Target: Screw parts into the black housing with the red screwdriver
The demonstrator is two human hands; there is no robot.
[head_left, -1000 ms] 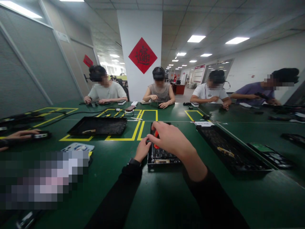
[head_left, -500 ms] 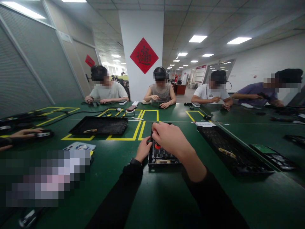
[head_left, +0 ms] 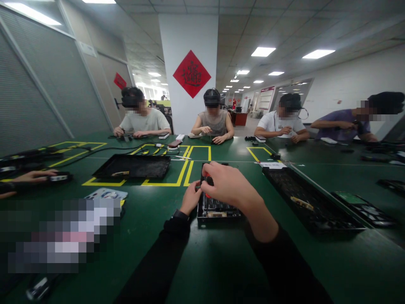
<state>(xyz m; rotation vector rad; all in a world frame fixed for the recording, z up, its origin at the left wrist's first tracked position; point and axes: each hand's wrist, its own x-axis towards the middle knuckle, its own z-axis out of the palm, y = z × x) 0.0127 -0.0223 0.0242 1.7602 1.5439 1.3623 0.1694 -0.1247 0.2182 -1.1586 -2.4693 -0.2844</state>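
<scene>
Before me lies a small black case [head_left: 202, 219], its inside crowded with dark parts and a pale piece near the front edge. My right hand [head_left: 234, 185] arches over it, thumb and fingers pinched on a screwdriver [head_left: 208, 196] with red and black on its handle. The tool's tip is hidden under the hand. At the case's left edge, my left hand [head_left: 190, 197] is closed on the rim, its fingertips close to the right hand's thumb.
Left of centre lies a wide black tray [head_left: 133, 166]; a long black tray [head_left: 310, 202] is at right, beside a green circuit board [head_left: 349, 197]. Another person's hand [head_left: 34, 176] rests on a dark device at far left. Several people sit across the table [head_left: 152, 253].
My right hand has turned slightly at the wrist, opening a gap between thumb and forefinger that shows the dark handle top. The left hand stays at the case edge.
</scene>
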